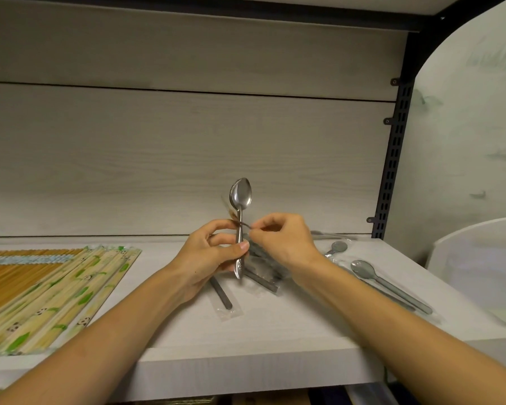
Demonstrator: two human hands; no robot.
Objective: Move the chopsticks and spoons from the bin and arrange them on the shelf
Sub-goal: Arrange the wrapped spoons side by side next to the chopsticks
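Note:
My left hand point(209, 258) grips a steel spoon point(240, 197) by its handle, upright with the bowl on top, above the middle of the white shelf point(275, 331). My right hand point(281, 238) pinches a thin dark band at the spoon's neck. A scrap of clear wrapper shows behind the bowl. Wrapped grey spoons point(389, 285) lie on the shelf to the right, and dark wrapped utensils point(225, 299) lie under my hands. Rows of wrapped bamboo chopsticks point(53, 296) cover the shelf's left part. The bin is out of view.
The shelf's pale wooden back panel point(187, 159) rises close behind my hands. A black slotted upright point(392, 159) stands at the right end. A white rounded object point(479, 270) sits beyond the shelf's right edge.

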